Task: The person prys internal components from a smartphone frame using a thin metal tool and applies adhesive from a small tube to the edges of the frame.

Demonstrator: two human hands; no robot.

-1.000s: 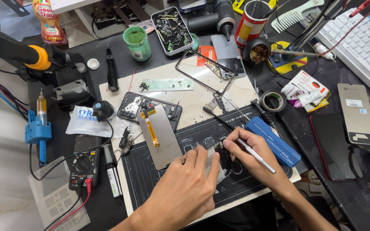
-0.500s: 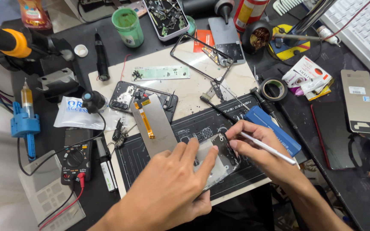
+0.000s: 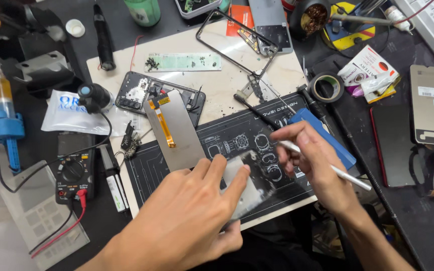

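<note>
While the left hand lies flat with fingers spread, its fingertips press on a clear, shiny plastic-like sheet that rests on the black printed work mat near the front edge of the tabletop. The right hand is curled narrow around a slim white pen-like tool, held like a pencil, with its fingertips just beside the right edge of the sheet. A grey display panel with an orange flex cable lies tilted on the mat just above the left hand, overlapping an opened phone body. A blue flat case sits behind the right hand. A multimeter lies well apart at the left, a roll of tape farther back on the right.
</note>
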